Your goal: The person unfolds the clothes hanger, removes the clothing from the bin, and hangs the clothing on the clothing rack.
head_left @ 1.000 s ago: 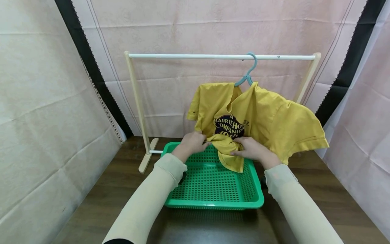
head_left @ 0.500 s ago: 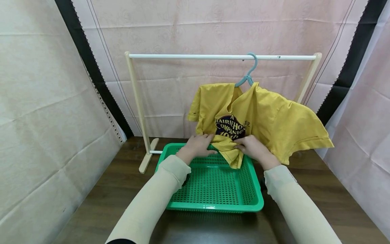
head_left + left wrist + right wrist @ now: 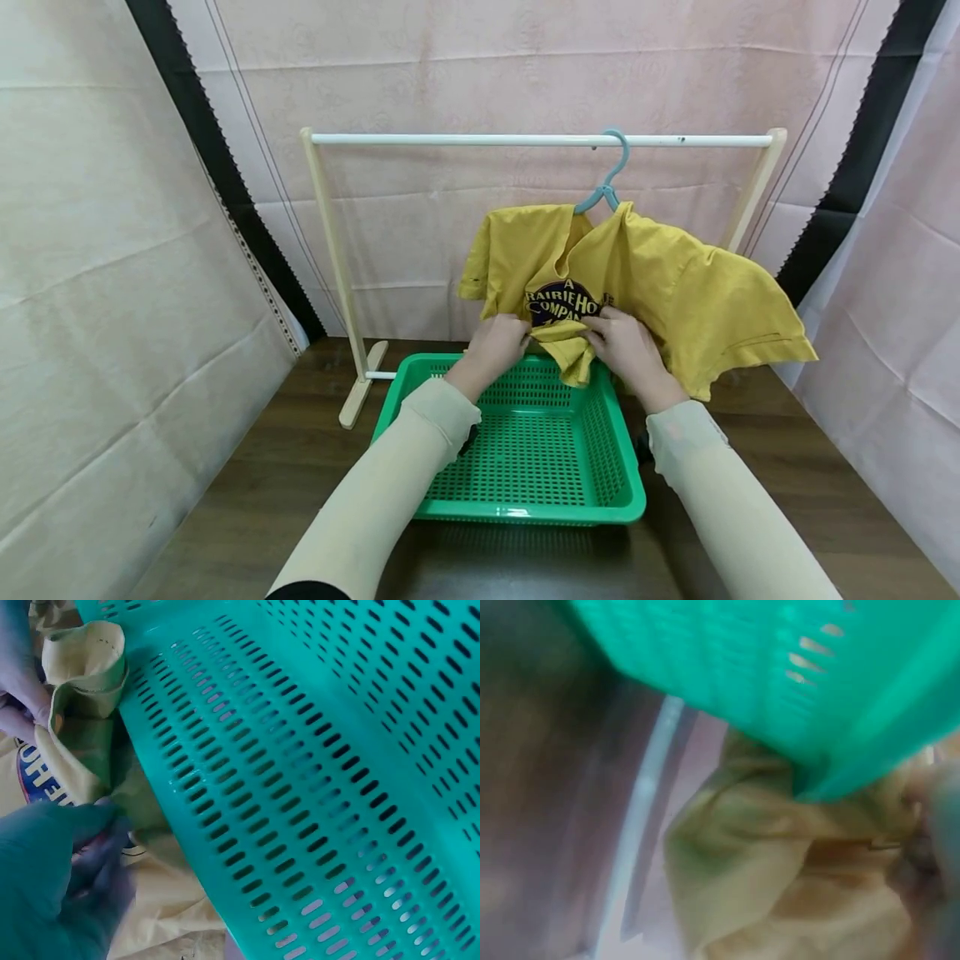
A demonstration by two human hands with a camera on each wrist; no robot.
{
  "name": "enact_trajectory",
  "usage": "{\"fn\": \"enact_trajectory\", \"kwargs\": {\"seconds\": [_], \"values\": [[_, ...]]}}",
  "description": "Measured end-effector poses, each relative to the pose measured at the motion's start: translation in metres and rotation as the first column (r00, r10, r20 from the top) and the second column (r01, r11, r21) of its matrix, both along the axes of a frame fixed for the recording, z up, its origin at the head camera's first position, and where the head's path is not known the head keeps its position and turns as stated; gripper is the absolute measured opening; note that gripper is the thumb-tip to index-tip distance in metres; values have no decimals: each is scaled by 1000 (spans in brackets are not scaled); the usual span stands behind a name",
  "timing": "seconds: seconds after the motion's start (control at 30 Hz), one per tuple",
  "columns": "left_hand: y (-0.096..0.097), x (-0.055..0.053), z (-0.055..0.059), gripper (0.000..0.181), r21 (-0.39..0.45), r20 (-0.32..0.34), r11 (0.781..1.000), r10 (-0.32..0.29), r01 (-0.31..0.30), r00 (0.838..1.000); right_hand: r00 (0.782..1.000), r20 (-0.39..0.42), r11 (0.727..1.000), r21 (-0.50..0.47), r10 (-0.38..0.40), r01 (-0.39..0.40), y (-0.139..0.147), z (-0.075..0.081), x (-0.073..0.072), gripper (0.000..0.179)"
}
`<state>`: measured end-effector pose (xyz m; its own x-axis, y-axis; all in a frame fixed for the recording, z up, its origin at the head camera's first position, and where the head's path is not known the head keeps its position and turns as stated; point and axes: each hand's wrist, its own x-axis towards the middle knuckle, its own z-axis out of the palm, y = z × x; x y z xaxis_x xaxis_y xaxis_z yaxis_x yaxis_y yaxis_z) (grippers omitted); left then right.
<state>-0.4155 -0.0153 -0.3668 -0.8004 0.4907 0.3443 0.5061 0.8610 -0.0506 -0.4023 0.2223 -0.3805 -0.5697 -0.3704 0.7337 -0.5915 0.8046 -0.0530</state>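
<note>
A yellow T-shirt [image 3: 675, 292] with a dark printed emblem hangs on a light blue hanger [image 3: 617, 171]. Its lower front is bunched up between the two hands. My left hand [image 3: 498, 346] pinches the fabric at the left of the bunch; in the left wrist view that hand [image 3: 67, 877] has thumb and fingertips together on the cloth. With curled fingers, my right hand [image 3: 628, 348] grips the bunch just below the emblem. The right wrist view is blurred, showing shirt folds [image 3: 735, 855] and part of the hand at the right edge.
Below the hands, a green perforated basket [image 3: 525, 512] stands on the dark wooden table [image 3: 300, 500]. The hanger hooks over the white rail [image 3: 450, 139] of a rack with cream side posts [image 3: 330, 225]. Pale fabric walls [image 3: 112, 292] enclose the sides and back.
Both hands have risen a little, and the left has shifted right. The left fingers, straighter half a second ago, now pinch the cloth. The shirt's dangling fold hangs higher above the basket.
</note>
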Motion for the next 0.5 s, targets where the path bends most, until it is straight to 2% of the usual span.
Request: {"fn": "enact_trajectory", "kwargs": {"seconds": [0.03, 0.1, 0.2, 0.3, 0.4, 0.43, 0.5], "values": [[-1, 1, 1, 18, 13, 40, 1000, -29, 29, 999, 1000, 14, 1000, -16, -24, 24, 0, 2, 0, 14], [-3, 2, 3, 28, 27, 140, 997, -76, 73, 987, 994, 95, 997, -37, -60, 63, 0, 7, 2, 13], [-11, 4, 3, 47, 41, 273, 992, -125, 119, 954, 956, 279, 996, 12, -92, 92, 1, 14, 6, 17], [-20, 4, 1, 51, 38, 366, 989, -148, 145, 919, 934, 358, 996, 88, -14, -19, 0, 13, 8, 19], [-26, 6, 2, 48, 31, 420, 985, -166, 169, 892, 927, 353, 971, 147, 128, -190, -3, 8, 8, 16], [-27, 7, 3, 48, 27, 428, 984, -169, 174, 888, 917, 368, 961, 162, 154, -226, -4, 7, 9, 13], [-29, 10, 6, 47, 24, 438, 982, -177, 185, 881, 881, 452, 953, 181, 139, -243, -5, 7, 11, 14]]}}
